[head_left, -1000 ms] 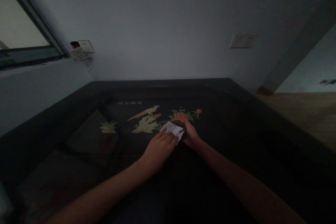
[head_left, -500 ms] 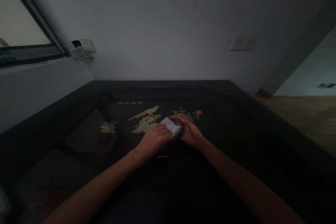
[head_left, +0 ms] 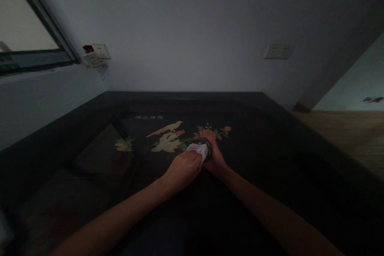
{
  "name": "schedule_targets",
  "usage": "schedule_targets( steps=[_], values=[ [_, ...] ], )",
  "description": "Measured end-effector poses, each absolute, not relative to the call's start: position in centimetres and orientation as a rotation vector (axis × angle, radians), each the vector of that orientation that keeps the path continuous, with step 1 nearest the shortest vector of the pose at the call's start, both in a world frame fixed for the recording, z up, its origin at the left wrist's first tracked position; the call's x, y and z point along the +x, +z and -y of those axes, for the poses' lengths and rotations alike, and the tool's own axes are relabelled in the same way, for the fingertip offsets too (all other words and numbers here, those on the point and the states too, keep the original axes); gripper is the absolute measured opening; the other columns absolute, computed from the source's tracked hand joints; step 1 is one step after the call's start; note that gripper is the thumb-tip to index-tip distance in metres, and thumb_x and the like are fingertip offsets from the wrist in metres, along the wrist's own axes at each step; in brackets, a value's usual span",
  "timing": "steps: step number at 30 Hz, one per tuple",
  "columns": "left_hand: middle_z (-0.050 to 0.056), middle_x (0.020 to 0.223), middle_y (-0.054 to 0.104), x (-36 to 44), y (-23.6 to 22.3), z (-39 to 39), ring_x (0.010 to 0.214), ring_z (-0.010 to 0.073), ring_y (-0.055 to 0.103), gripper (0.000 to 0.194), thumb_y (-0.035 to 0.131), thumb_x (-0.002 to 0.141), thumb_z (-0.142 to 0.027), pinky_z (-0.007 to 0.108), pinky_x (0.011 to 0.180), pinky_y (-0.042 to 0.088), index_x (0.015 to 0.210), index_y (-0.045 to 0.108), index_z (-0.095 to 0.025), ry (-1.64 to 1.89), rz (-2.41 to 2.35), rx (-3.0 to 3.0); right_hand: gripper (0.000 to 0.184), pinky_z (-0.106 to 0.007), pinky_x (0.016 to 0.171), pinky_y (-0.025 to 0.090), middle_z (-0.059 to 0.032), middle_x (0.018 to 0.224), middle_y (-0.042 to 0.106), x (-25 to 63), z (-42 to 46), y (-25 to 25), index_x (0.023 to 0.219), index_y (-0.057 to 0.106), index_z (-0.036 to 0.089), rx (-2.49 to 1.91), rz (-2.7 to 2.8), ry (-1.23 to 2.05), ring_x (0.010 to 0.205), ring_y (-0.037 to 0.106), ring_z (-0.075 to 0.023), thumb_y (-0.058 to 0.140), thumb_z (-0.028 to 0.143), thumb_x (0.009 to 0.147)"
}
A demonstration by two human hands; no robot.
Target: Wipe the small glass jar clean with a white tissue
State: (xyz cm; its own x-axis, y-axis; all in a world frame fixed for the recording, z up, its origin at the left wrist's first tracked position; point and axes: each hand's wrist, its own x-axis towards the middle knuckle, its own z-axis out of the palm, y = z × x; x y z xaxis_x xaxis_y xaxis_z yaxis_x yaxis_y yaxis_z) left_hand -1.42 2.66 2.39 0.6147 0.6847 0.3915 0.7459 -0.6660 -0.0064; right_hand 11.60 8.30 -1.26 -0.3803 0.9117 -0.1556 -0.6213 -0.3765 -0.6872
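Observation:
Over the dark table, my right hand (head_left: pixel 218 162) is wrapped round a small, dark, shiny round object (head_left: pixel 204 141), which looks like a glass or a cup; the dim light hides its exact kind. My left hand (head_left: pixel 182 169) is closed on a crumpled white tissue (head_left: pixel 199 149) and presses it into the mouth of that round object. Its fingertips are partly hidden by the tissue. Both hands meet just in front of the flower picture on the tabletop.
The glossy black table (head_left: pixel 246 116) bears an inlaid bird (head_left: pixel 166 129), flowers and pale writing. It stands against a grey wall (head_left: pixel 186 28) with sockets (head_left: pixel 278 51) on it. A window (head_left: pixel 27 16) is at upper left, a wooden floor (head_left: pixel 348 128) at right.
My left hand has turned and pushed the tissue further into the round object. The tissue's raised corner has dropped. My right hand has shifted slightly, still gripping the object.

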Motion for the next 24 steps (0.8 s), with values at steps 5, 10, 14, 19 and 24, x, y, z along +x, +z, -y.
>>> schedule_targets(
  steps=[5, 10, 14, 19, 24],
  values=[
    [0.009, 0.093, 0.068, -0.8, 2.5, -2.0, 0.088, 0.0202, 0.064, 0.009, 0.049, 0.088, -0.013, 0.034, 0.082, 0.053, 0.089, 0.057, -0.014, -0.495, 1.265, -2.688, 0.037, -0.037, 0.081, 0.049, -0.0048, 0.072, 0.071, 11.6, -8.5, -1.4, 0.08, 0.068, 0.021, -0.688, 0.658, 1.859, 0.088, 0.065, -0.0253, 0.056, 0.055, 0.076],
    [0.009, 0.09, 0.066, -0.7, 2.9, -1.8, 0.087, 0.0214, 0.064, 0.009, 0.05, 0.088, -0.016, 0.035, 0.081, 0.053, 0.09, 0.058, -0.014, -0.406, 1.238, -2.669, 0.036, -0.036, 0.08, 0.048, -0.0044, 0.07, 0.07, 11.5, -8.5, -1.5, 0.077, 0.067, 0.02, -0.687, 0.66, 1.877, 0.086, 0.065, -0.0243, 0.057, 0.055, 0.074],
    [0.01, 0.098, 0.067, -1.1, 3.2, -1.3, 0.097, 0.0227, 0.064, 0.016, 0.051, 0.087, -0.015, 0.038, 0.095, 0.047, 0.1, 0.059, -0.011, -0.303, 1.196, -2.595, 0.035, -0.032, 0.075, 0.049, -0.0029, 0.071, 0.071, 11.7, -8.3, -1.2, 0.079, 0.068, 0.02, -0.67, 0.711, 1.899, 0.084, 0.065, -0.0222, 0.058, 0.054, 0.073],
    [0.016, 0.123, 0.062, -1.7, 3.4, -0.4, 0.121, 0.0255, 0.053, 0.031, 0.045, 0.089, -0.014, 0.043, 0.109, 0.034, 0.116, 0.058, -0.006, -0.186, 1.161, -2.454, 0.038, -0.029, 0.067, 0.047, -0.0029, 0.075, 0.071, 11.8, -7.9, -0.9, 0.082, 0.068, 0.02, -0.632, 0.775, 1.938, 0.081, 0.064, -0.0208, 0.059, 0.056, 0.073],
    [0.016, 0.125, 0.061, -1.3, 2.9, 0.2, 0.122, 0.0266, 0.053, 0.036, 0.044, 0.089, -0.018, 0.044, 0.111, 0.032, 0.121, 0.056, -0.007, -0.126, 1.163, -2.443, 0.038, -0.029, 0.068, 0.046, -0.003, 0.077, 0.071, 12.0, -7.5, -0.5, 0.083, 0.069, 0.02, -0.631, 0.906, 1.805, 0.077, 0.063, -0.0194, 0.058, 0.055, 0.075]
  ],
)
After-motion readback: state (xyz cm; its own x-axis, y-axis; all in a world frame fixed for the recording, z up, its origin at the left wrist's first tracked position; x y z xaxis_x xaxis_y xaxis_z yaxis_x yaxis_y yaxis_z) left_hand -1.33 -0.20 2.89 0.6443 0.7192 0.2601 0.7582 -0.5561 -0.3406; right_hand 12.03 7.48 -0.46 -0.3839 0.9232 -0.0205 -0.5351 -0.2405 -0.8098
